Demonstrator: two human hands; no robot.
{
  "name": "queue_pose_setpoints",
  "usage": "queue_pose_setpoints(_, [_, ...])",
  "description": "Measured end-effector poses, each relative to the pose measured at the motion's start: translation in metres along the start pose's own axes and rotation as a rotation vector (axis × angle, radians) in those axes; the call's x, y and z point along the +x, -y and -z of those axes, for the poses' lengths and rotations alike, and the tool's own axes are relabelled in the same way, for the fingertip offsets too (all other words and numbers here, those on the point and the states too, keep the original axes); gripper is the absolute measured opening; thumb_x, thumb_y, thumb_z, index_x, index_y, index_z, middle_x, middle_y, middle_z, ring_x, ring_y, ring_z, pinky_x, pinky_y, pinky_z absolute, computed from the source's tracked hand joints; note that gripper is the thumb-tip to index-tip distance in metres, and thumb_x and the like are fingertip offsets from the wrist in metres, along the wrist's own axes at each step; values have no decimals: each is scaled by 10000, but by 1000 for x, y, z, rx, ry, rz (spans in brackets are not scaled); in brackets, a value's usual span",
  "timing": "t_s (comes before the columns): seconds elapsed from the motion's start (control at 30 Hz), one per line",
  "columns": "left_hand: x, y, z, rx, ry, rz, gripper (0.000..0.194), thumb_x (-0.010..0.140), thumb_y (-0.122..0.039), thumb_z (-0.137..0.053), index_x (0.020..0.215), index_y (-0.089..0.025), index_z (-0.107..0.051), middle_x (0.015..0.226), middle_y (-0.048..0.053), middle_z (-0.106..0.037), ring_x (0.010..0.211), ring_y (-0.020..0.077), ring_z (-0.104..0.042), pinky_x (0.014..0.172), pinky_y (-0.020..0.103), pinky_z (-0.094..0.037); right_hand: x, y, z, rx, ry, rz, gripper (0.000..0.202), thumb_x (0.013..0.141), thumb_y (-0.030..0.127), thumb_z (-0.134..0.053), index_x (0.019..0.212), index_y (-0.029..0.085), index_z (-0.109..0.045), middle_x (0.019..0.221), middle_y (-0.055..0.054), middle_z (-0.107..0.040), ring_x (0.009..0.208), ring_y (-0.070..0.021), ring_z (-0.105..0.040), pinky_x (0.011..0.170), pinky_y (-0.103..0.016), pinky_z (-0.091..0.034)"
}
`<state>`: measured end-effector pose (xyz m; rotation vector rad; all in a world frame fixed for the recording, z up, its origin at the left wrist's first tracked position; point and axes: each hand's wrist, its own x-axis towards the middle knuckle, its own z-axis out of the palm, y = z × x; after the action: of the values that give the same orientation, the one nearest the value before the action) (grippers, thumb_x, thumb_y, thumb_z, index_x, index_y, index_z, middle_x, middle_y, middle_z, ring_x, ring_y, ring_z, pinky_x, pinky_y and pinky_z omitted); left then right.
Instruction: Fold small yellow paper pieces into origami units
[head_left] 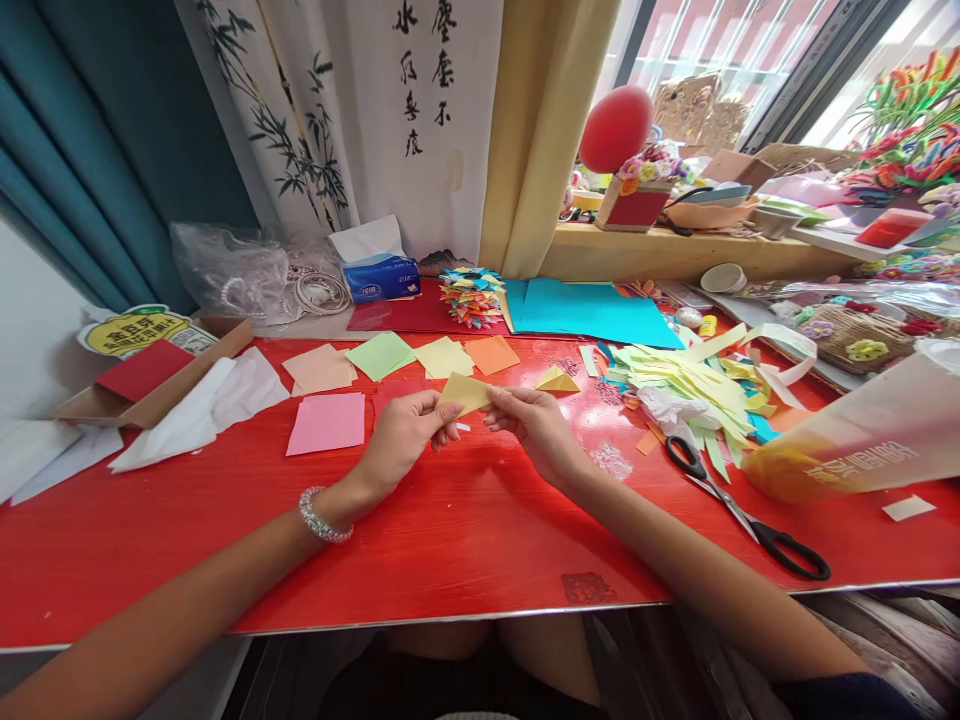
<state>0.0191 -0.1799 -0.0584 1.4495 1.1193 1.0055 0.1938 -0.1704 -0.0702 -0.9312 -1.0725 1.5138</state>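
Note:
A small yellow paper piece (465, 393) is held up between my two hands over the red table. My left hand (405, 432) pinches its left side between thumb and fingers. At its right end, my right hand (534, 420) grips it with thumb and forefinger. Behind my hands runs a row of square paper stacks: peach (321, 368), green (381, 355), yellow (444, 357) and orange (492, 354). A pink stack (326, 423) lies left of my left hand. Just beyond my right hand rests a folded yellow paper (557, 380).
Black-handled scissors (739, 505) lie at the right, beside paper scraps (675, 385) and a large plastic cup (847, 430) on its side. Blue sheets (592, 312), a multicoloured folded-paper piece (472, 298) and a tissue pack (381, 278) are at the back. A cardboard tray (161, 385) is left.

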Motion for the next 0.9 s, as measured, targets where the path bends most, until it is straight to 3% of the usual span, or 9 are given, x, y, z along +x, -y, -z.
queue_pose_setpoints(0.2, [11,-1,20,30,-68,12,329,767,-421,-642,613,-151,-534,567,-19,-538,526,83,-445,530,230,-348,17,17,29,-147,-141,116,283,696,414,-737,738,140,-682,685,-34,-612,581,-89,-553,552,-210,-486])
queue_pose_setpoints(0.3, [9,-4,21,108,-3,20,339,776,-439,-625,614,-153,-542,567,-15,-539,528,86,-442,535,235,-343,11,20,22,-248,0,81,310,732,444,-700,852,159,-678,810,-46,-632,628,-111,-591,535,-234,-504])
queue_pose_setpoints(0.4, [5,-6,17,223,104,9,351,805,-468,-574,637,-160,-551,579,-12,-537,537,98,-442,535,244,-333,2,18,9,-349,190,26,292,754,439,-683,748,149,-658,678,-28,-621,569,-108,-588,518,-236,-488])
queue_pose_setpoints(0.57, [4,-8,16,418,168,-74,332,861,-449,-484,666,-182,-515,634,-15,-541,600,121,-479,574,253,-334,0,18,12,-499,196,68,380,793,493,-618,633,149,-584,548,-4,-585,449,-79,-536,443,-215,-408])
queue_pose_setpoints(0.77, [7,-13,21,359,222,-51,259,852,-394,-472,721,-185,-553,658,3,-576,597,128,-501,591,259,-394,3,23,16,-670,191,154,404,830,486,-573,587,165,-539,490,20,-536,372,-49,-444,382,-199,-313])
queue_pose_setpoints(0.9, [13,-14,30,291,133,41,247,834,-368,-495,701,-174,-568,543,-18,-524,493,102,-466,482,223,-352,6,31,24,-678,83,171,410,821,490,-586,572,169,-526,484,18,-531,362,-50,-421,372,-202,-293])
